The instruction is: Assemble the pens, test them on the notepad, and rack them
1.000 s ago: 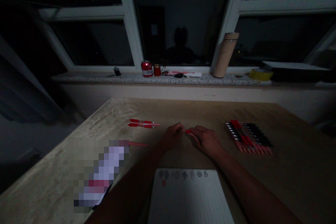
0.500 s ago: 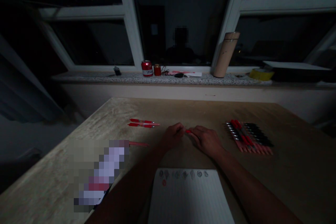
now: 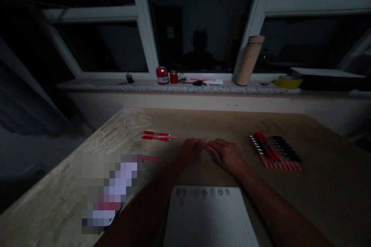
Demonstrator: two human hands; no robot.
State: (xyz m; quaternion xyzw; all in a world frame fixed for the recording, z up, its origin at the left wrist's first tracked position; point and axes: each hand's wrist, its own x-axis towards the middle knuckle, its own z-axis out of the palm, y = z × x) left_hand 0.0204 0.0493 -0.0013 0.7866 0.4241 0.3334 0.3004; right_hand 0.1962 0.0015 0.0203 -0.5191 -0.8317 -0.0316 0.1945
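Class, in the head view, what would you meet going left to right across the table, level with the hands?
Red pens → left hand → small red piece → right hand → cluster of red and black pens.

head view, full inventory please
windowsill: one, grey, behind table
table: one, brown, below windowsill
window frame: one, white, above windowsill
curtain: one, greyish, far left
pad: one, white, table front
pen row: several, black and pink, table right
crossing pens: about two, red, atop row
left pens: at least two, red, table left
stick: one, pink, table left
pixelated object: one, mostly lilac, table left
can: one, red, windowsill
jar: one, red, beside can
flask: one, tan, windowsill
tape: one, yellow, windowsill
flat object: one, mostly black, windowsill
clutter: count unclear, mixed, windowsill
held pen: one, red, centre
left hand: one, beside held pen
right hand: one, around held pen
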